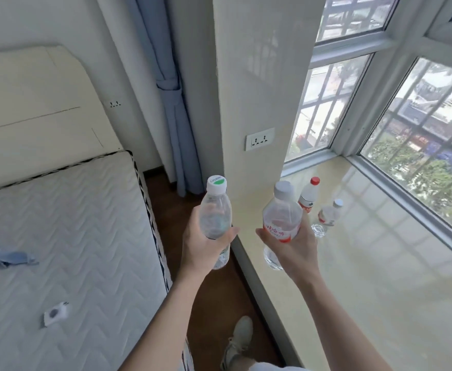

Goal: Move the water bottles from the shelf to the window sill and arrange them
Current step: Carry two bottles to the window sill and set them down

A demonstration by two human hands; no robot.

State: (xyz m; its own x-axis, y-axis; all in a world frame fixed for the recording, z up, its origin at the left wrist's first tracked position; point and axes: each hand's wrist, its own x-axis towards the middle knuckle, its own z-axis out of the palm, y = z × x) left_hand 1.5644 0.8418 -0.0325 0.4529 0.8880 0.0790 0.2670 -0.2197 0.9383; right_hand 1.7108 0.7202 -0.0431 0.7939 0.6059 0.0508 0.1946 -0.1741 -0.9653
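My left hand (202,243) grips a clear water bottle with a green-and-white cap (215,210), held upright over the floor beside the sill's edge. My right hand (293,249) holds a clear bottle with a red label and white cap (281,218) above the near left part of the glossy window sill (380,263). Two more bottles stand on the sill just beyond: a red-capped one (309,195) and a smaller one with a pale cap (328,216). The shelf is not in view.
A bare mattress (59,236) with a headboard lies to the left. A narrow strip of dark floor (192,290) separates it from the sill, with my shoe on it. A wall pillar with a socket (259,139) and a blue curtain (176,116) stand ahead.
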